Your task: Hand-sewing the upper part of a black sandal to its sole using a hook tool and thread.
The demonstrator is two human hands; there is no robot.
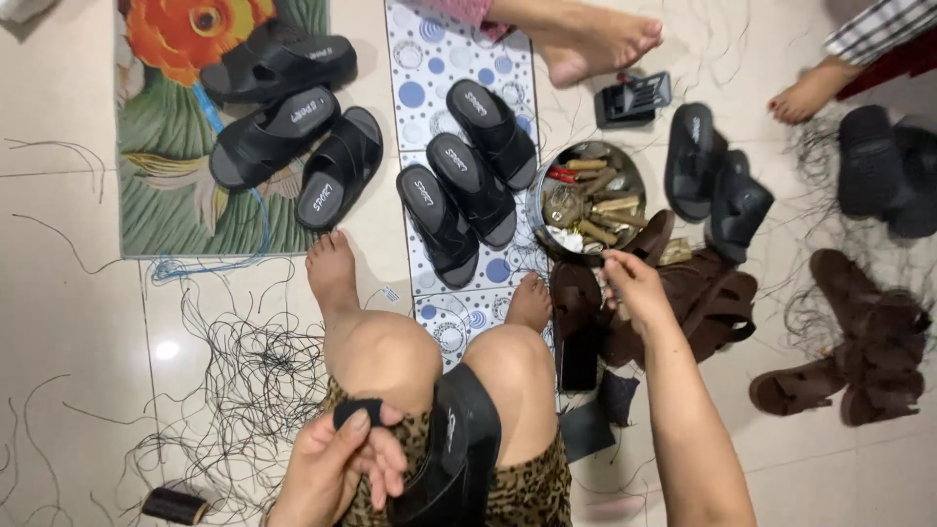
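My left hand (pixel 337 464) grips the strap end of a black sandal (pixel 454 459) that rests on my lap between my knees. My right hand (pixel 632 285) reaches out over the edge of a round metal tin (pixel 543 185) filled with wooden-handled tools and small items, fingers pinched at its rim; whether anything is held I cannot tell. Under that hand lie brown sandals (pixel 698 298).
Black sandals lie on a dotted mat (pixel 429 39) and a floral mat (pixel 166 195). More black sandals (pixel 717 176) and brown sandals (pixel 859 351) lie right. Black thread scraps (pixel 244 381) and a spool (pixel 174 506) litter the tiles. Other people's feet (pixel 595 44) are at the top.
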